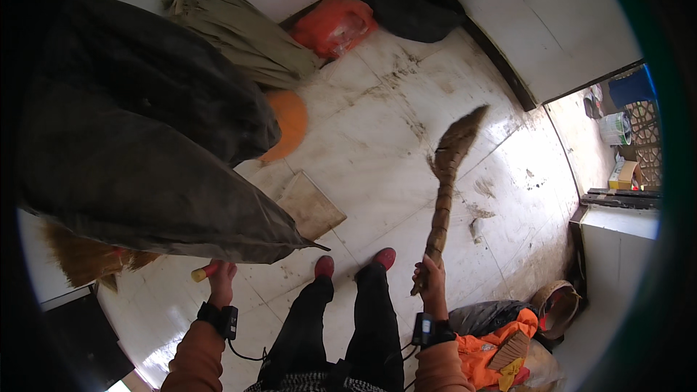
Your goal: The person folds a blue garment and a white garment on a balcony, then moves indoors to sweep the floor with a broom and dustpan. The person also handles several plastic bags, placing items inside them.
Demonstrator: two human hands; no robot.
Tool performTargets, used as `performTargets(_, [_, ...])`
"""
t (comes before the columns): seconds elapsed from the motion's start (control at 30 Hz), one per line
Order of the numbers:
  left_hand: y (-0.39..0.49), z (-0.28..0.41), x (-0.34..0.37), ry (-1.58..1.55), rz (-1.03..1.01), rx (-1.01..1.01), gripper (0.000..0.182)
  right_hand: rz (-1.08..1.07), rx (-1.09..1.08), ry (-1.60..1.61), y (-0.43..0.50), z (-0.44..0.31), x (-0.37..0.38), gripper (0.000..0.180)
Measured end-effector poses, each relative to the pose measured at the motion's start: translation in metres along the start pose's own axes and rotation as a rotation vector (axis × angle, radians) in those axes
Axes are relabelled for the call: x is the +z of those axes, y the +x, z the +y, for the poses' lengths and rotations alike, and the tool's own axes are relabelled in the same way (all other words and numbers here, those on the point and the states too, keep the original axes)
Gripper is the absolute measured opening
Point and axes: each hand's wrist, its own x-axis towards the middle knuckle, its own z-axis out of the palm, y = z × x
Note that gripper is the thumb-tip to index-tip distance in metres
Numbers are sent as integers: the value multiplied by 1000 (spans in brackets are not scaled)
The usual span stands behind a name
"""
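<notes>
My right hand [433, 283] grips the lower end of a bound straw hand broom [444, 201]. Its flared bristle end points away from me, over the dirty tiled floor [375, 174]. At the left, my left hand [220, 284] is closed around a red handle with a yellow end [203, 273]. Whatever this handle belongs to is hidden behind a large dark fabric cover or bag [163, 174], whose pointed corner hangs just above that hand. Between the two hands, my red shoes [384, 257] stand on the tiles.
A flat square board [311, 204] and an orange round object [288, 125] lie ahead-left. Against the wall are an olive cloth bundle [239, 27], a red plastic bag [337, 24] and a black bag [414, 5]. Orange fabric [479, 351] and a basket [556, 310] sit right, near a doorway [591, 136].
</notes>
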Motion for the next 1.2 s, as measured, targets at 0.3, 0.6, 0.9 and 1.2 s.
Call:
performTargets(0.3, [-16, -6, 9, -15, -73, 25, 27, -393, 219, -207, 32, 18, 121, 24])
performTargets(0.6, [-58, -15, -15, 133, -26, -224, 39, -444, 153, -300, 117, 12, 175, 17])
performTargets(0.9, [-79, -20, 7, 249, -228, -301, 39, -38, 135, 82, 86, -47, 42, 14])
performTargets(1.2, [-85, -8, 120, 356, -473, -282, 40, -131, 64, -205, 42, -41, 31, 35])
